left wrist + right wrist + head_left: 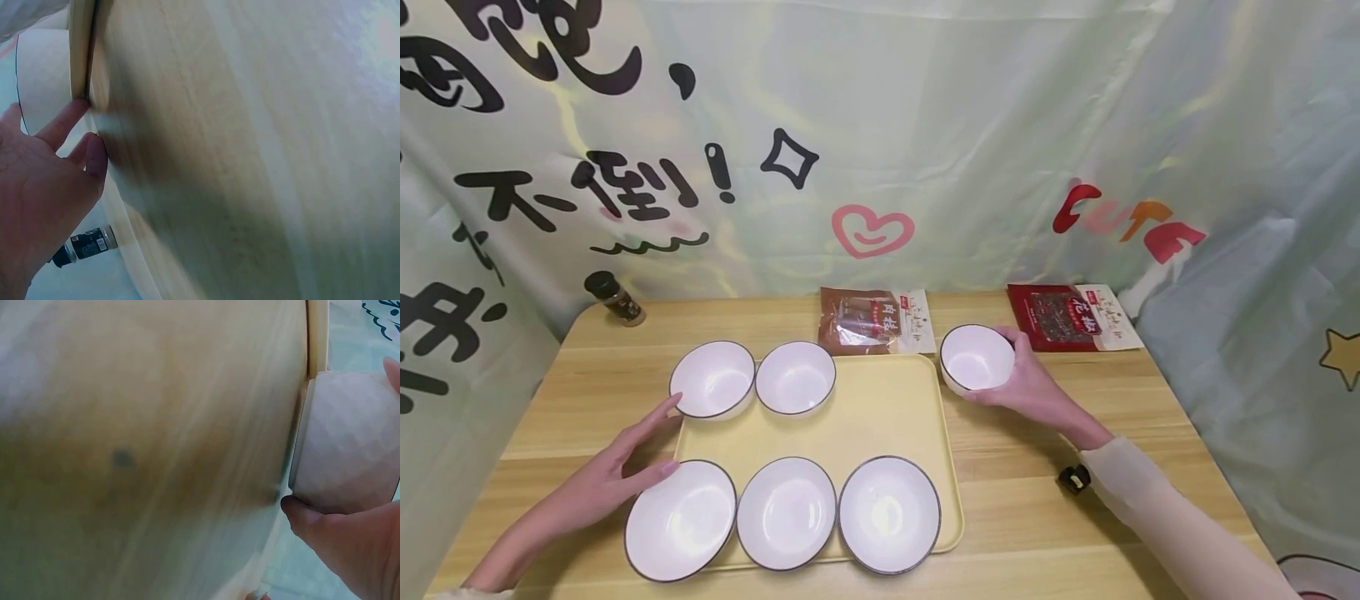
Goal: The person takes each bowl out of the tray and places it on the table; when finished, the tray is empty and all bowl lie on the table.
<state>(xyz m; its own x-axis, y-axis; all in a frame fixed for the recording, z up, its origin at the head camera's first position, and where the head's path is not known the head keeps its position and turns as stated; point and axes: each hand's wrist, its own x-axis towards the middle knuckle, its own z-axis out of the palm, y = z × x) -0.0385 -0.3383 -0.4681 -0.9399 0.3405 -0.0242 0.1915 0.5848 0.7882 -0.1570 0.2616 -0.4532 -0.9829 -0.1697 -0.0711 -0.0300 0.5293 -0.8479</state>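
Observation:
My right hand [1036,390] grips a small white bowl [977,357] with a dark rim, thumb on its near side and fingers round the far side. That bowl is upright, just right of the yellow tray [887,417]; I cannot tell whether it touches the table. On the tray, two white bowls stand at the back left, and three stand along the front edge. My left hand [602,487] is by the tray's left side with fingers extended. Its fingertips reach the back-left bowl [711,379], while the thumb lies near the front-left bowl [681,521].
Behind the tray lies a brown spice packet [876,321]. A red spice packet [1071,317] lies at the back right. In the back left corner is a black-capped spice jar [616,298]. A small black object [1074,478] sits beneath the right forearm. Printed cloth surrounds the table.

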